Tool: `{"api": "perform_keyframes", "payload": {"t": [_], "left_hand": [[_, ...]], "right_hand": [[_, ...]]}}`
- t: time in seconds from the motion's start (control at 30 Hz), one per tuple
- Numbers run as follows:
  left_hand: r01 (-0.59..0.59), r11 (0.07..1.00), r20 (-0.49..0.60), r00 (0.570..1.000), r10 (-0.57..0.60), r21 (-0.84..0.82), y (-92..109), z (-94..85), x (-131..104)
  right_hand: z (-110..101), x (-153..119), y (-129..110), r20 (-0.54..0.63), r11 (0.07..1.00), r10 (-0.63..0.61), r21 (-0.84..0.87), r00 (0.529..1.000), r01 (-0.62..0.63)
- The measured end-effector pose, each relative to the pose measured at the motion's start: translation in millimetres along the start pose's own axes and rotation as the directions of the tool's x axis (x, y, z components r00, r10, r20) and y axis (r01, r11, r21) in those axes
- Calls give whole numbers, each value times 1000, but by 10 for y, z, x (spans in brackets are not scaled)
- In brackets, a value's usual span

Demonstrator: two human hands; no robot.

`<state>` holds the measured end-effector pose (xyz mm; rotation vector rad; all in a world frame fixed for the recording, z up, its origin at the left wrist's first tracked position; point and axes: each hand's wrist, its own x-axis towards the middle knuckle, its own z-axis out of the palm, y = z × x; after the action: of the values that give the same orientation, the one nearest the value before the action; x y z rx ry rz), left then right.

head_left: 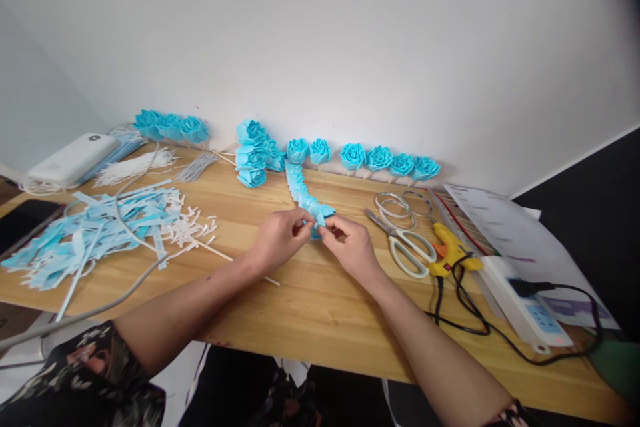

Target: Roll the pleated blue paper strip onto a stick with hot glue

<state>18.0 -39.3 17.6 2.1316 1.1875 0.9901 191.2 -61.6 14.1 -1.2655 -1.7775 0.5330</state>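
A strip of overlapping light blue petals (299, 188) runs from the flowers by the wall down to my hands at the table's middle. My left hand (286, 235) pinches the near end of it from the left. From the right, my right hand (350, 240) pinches the same end, fingertips almost touching those of the left. Folded blue material shows just above and below the fingertips. Behind the strip stand blue flowers (320, 151) on sticks, leaning against the wall. A thin wooden stick (220, 253) lies partly beneath my left forearm.
On the wooden table (320, 320), scissors (407, 247), tape rings (395, 207), a yellow glue gun (450, 253) and a power strip (525, 310) lie right. Blue scraps (100, 233), a phone (30, 223), a white device (75, 160) and a grey cable (123, 297) lie left.
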Motion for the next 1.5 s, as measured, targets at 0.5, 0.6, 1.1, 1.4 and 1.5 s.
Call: {"api": "perform_keyframes", "payload": {"t": [0.5, 0.6, 1.1, 1.4, 1.5], "left_hand": [[28, 998, 26, 999, -27, -50, -12, 9, 0], [59, 995, 38, 998, -56, -85, -4, -7, 13], [513, 688, 422, 849, -318, -513, 60, -153, 115], [454, 642, 353, 890, -289, -618, 52, -79, 88], [416, 702, 331, 906, -264, -578, 75, -66, 82]], "right_hand": [[-3, 0, 6, 29, 1000, 10, 7, 1000, -11], [-11, 1, -1, 33, 997, 55, 55, 998, -56], [-104, 41, -12, 222, 744, 305, 552, 926, -377], [-121, 41, -35, 326, 699, 282, 575, 902, -426], [-95, 41, -56, 296, 745, 335, 499, 895, -444]]}}
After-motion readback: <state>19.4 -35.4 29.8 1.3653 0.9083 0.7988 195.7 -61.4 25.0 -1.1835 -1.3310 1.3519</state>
